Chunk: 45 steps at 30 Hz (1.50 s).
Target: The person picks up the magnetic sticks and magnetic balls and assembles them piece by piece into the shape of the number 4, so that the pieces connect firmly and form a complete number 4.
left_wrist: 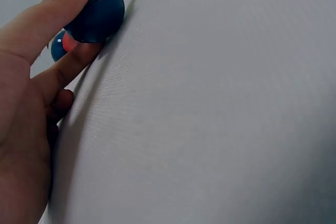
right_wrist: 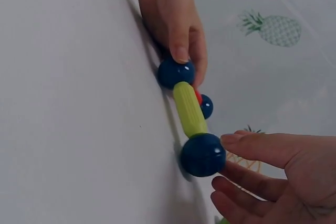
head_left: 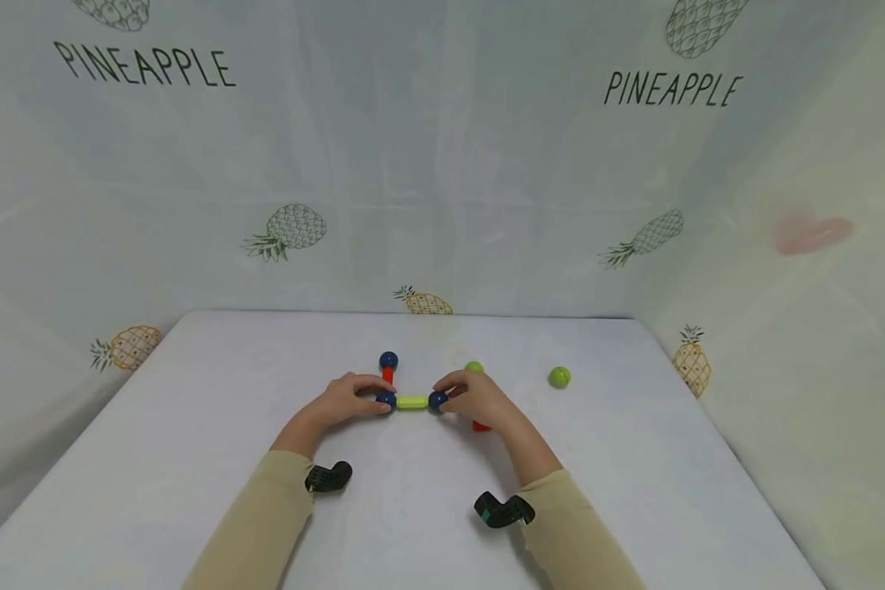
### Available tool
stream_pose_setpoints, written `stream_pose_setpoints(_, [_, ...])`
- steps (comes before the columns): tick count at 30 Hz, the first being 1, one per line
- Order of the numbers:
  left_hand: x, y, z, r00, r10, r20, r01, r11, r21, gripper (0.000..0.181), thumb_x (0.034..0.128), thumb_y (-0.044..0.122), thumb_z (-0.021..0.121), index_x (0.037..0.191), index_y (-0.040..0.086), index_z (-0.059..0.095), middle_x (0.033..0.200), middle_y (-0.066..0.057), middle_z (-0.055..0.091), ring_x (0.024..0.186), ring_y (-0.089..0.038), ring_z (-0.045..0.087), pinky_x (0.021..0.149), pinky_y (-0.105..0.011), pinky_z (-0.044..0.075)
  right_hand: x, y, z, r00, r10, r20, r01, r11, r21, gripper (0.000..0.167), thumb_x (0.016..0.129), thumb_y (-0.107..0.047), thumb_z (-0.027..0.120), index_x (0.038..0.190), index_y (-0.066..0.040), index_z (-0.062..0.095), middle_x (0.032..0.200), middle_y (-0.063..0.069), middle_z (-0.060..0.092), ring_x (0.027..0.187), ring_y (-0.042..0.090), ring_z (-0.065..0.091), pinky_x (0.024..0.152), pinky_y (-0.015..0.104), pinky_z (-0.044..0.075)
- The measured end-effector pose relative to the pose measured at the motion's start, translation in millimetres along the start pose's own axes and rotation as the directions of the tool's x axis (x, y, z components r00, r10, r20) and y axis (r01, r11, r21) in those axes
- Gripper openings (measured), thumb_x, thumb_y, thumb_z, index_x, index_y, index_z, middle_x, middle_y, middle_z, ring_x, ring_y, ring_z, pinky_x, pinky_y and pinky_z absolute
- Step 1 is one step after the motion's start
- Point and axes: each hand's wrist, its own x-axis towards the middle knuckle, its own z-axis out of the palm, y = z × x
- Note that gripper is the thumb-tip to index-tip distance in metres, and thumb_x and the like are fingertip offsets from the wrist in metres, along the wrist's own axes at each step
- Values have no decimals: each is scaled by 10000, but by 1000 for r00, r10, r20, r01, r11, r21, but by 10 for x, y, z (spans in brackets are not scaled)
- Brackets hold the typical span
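Between the two hands lies a yellow-green rod (head_left: 412,402) with a dark blue ball at each end. My left hand (head_left: 342,400) pinches the left blue ball (left_wrist: 97,17) between thumb and finger. At the other end, thumb and finger of my right hand (right_wrist: 278,174) hold the right blue ball (right_wrist: 203,155). From the left ball a red rod (head_left: 388,374) runs away toward the back and ends in another blue ball (head_left: 388,360). The joined pieces sit on or just above the white tabletop; which of the two I cannot tell.
Behind the right hand a green ball (head_left: 474,366) is partly hidden, and a red piece (head_left: 481,426) shows below that hand. Farther right lies a lone green ball (head_left: 560,377). A pineapple-print curtain (head_left: 442,164) hangs behind the white table (head_left: 406,524).
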Motion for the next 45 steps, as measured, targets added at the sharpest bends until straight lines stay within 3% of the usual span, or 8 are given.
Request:
stream_pose_setpoints(5, [8,10,21,1000,-10,-11,10,1000,3,309,805,398,794,1094,322,720,1218,-20,579,1167,-272,441,1027,-591,293,-72,-8,-154,1000,-13,11,14,998,-61,248,825,-96,768,1063,-159,738,1041,-7,639,1018,204,584,859,385,488])
stream_pose_setpoints(13, [5,19,22,999,-31,-6,31,999,-23,322,807,380,797,1109,301,722,1238,-8,591,1207,-280,440,1048,-604,276,-165,-4,-372,998,-62,14,63,992,-111,241,842,-84,759,1080,-106,730,1036,17,642,1035,249,572,841,365,487])
stream_pose_setpoints(18, [4,22,10,1000,-28,-1,28,999,-24,328,810,358,799,1119,275,726,1238,-13,607,1224,-296,449,1057,-603,272,-211,7,-435,998,-48,40,53,987,-150,236,833,-77,770,1066,-94,730,1005,49,649,981,232,569,795,330,495])
stream_pose_setpoints(25, [-26,53,-8,1000,-25,4,26,999,-26,321,819,335,795,1121,249,727,1232,-18,621,1225,-310,456,1051,-610,274,-258,43,-474,994,-30,107,55,970,-235,224,822,-60,780,1037,-110,742,951,7,641,919,199,562,764,299,514])
stream_pose_setpoints(33, [-12,60,-17,1000,-21,2,21,999,-27,330,813,361,795,1121,267,724,1276,-64,573,1224,-315,432,1048,-609,275,-295,125,-487,984,-125,126,158,941,-298,201,796,-71,806,980,-125,744,957,-60,622,918,163,550,840,342,497])
stream_pose_setpoints(40, [26,27,-6,1000,-8,6,8,999,-33,331,812,353,799,1123,269,725,1292,-56,583,1244,-318,429,1058,-615,259,-281,243,-461,971,-152,185,205,925,-321,186,791,-69,811,944,-136,728,871,-59,596,820,146,525,752,309,486])
stream_pose_setpoints(45, [23,20,1,1000,5,5,-5,999,-40,326,815,331,799,1122,247,727,1261,-36,615,1241,-319,444,1056,-623,254,-275,289,-421,966,-160,203,220,922,-320,200,795,-37,797,956,-131,724,870,-61,608,815,140,542,760,305,501])
